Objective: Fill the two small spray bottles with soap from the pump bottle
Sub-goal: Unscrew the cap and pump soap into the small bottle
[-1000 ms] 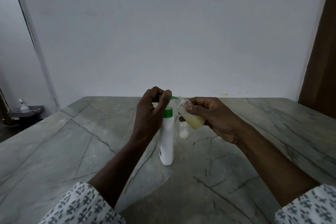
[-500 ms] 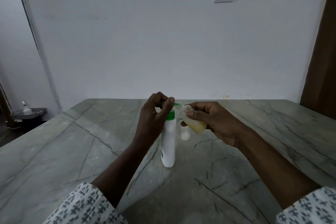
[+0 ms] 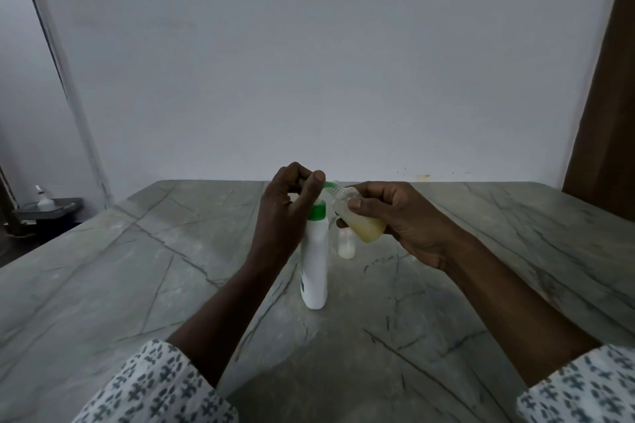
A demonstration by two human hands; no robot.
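Observation:
A tall white pump bottle (image 3: 314, 264) with a green collar and pump head stands upright on the marble table (image 3: 137, 268). My left hand (image 3: 287, 213) sits over its top, fingers curled around the pump head and thumb on it. My right hand (image 3: 395, 216) grips a small clear spray bottle (image 3: 362, 220) partly filled with yellowish soap. It is tilted, with its open neck up against the green spout. A second small bottle (image 3: 346, 244) with pale liquid stands on the table just behind the pump bottle.
The grey marble table runs wide to both sides, with its far edge at the white wall. A dark low stand (image 3: 48, 211) with a small white bottle sits off the table at far left. A brown door (image 3: 608, 113) is at right.
Both hands and the bottles keep the same pose. The tilted bottle sits a touch closer to the spout. The camera view has shifted slightly.

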